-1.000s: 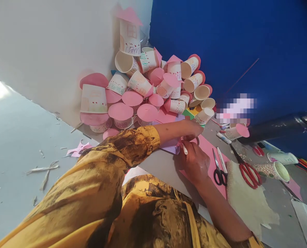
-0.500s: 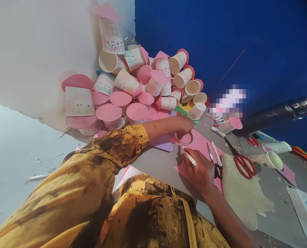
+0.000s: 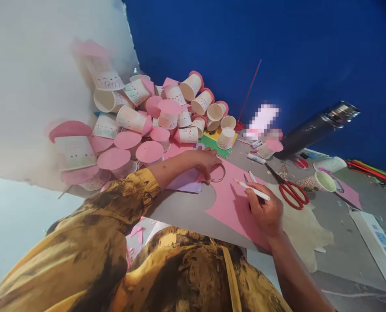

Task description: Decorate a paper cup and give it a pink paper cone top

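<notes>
My left hand (image 3: 208, 163) reaches across to a thin round ring (image 3: 224, 174) lying on a sheet of pink paper (image 3: 231, 206). Its thumb and fingers are at the ring's left edge, gripping it as far as I can see. In my right hand (image 3: 267, 211) is a slim white pen (image 3: 259, 193), its tip pointing left and held just over the pink paper, apart from the ring. The sheet has a curved cut-out on its left side. Under my left wrist lies a purple sheet (image 3: 183, 181).
Paper cups with pink paper roofs (image 3: 150, 152) are heaped at the left against the wall. Red-handled scissors (image 3: 293, 195) lie on a cream cloth (image 3: 305, 234) at the right. A dark cylinder (image 3: 309, 134) leans behind, and a white box (image 3: 374, 242) lies at far right.
My right hand has drawn the pen away from the ring, to the right. My left hand stays at the ring, its fingers more spread. The view has shifted to the right.
</notes>
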Demonstrator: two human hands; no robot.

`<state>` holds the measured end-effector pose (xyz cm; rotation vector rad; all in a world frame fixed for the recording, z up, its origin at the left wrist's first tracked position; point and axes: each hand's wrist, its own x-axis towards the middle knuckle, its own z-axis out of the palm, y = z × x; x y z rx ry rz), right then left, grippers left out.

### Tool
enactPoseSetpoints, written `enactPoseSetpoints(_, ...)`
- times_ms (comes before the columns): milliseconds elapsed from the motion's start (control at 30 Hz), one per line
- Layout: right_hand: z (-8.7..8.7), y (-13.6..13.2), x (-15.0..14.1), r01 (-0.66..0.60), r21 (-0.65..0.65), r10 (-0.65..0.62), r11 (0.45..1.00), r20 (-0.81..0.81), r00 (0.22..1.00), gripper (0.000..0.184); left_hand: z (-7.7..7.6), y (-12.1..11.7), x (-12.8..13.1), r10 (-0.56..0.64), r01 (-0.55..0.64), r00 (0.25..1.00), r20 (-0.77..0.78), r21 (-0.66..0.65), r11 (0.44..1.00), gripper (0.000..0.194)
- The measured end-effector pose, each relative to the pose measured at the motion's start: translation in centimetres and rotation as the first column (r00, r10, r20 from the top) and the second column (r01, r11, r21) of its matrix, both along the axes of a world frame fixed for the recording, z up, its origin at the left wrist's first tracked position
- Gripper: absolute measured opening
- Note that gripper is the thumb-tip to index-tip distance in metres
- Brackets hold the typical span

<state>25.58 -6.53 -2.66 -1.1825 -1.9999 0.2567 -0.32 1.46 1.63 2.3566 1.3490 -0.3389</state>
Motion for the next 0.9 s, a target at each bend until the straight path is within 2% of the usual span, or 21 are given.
enactPoseSetpoints(67,0.2,0.0,0.8,0.033,-0.051,-0.035,0.998,-0.036,0.999,0.024,-0.1,-0.1,-0.2,-0.014,0.014,1.000,0.004,0.045,0.999,0.079)
enactPoseSetpoints(133,0.4,0.0,1.6,0.056,-0.096,-0.063,0.994,-0.079,0.995,0.026,0.2,-0.6,-0.5,-0.037,0.032,0.998,0.060,0.088,0.996,0.070)
enactPoseSetpoints(200,0.4,0.3,2.4,0.065,-0.115,-0.076,0.991,-0.096,0.992,0.027,0.9,-1.9,-1.2,0.011,-0.027,0.990,0.141,0.110,0.994,0.072)
enactPoseSetpoints(267,0.4,0.8,3.4,0.073,-0.086,-0.078,0.994,-0.056,0.995,0.026,1.7,-3.8,-2.3,0.092,-0.133,0.981,0.173,0.240,0.962,0.069)
enactPoseSetpoints(333,0.3,1.5,4.2,0.072,-0.023,-0.071,0.997,0.031,0.997,0.024,2.2,-6.0,-3.6,0.151,-0.181,0.983,0.108,0.381,0.907,0.064)
enactPoseSetpoints(367,0.2,1.9,4.5,0.067,0.001,-0.067,0.998,0.084,0.994,0.024,2.2,-7.0,-4.2,0.185,-0.190,0.981,0.051,0.411,0.892,0.063)
enactPoseSetpoints(467,0.0,3.6,5.1,0.029,-0.003,-0.027,1.000,0.252,0.967,0.028,1.6,-9.2,-5.4,0.264,-0.213,0.962,-0.073,0.406,0.888,0.056)
enactPoseSetpoints(600,0.5,6.3,4.7,-0.033,-0.038,0.045,0.999,0.382,0.923,0.038,0.6,-9.8,-5.8,0.316,-0.284,0.949,0.011,0.469,0.836,0.060)
enactPoseSetpoints(667,1.0,7.2,4.2,-0.063,-0.046,0.075,0.997,0.372,0.925,0.037,0.3,-9.8,-5.7,0.330,-0.322,0.941,0.070,0.478,0.817,0.058)
enactPoseSetpoints(767,1.3,7.7,3.5,-0.108,-0.108,0.135,0.988,0.288,0.948,0.036,0.1,-9.9,-5.6,0.351,-0.381,0.924,0.151,0.428,0.820,0.057)
enactPoseSetpoints(900,0.8,7.6,3.1,-0.127,-0.219,0.170,0.967,0.189,0.967,0.043,-0.3,-10.2,-5.5,0.369,-0.394,0.919,0.138,0.367,0.843,0.058)
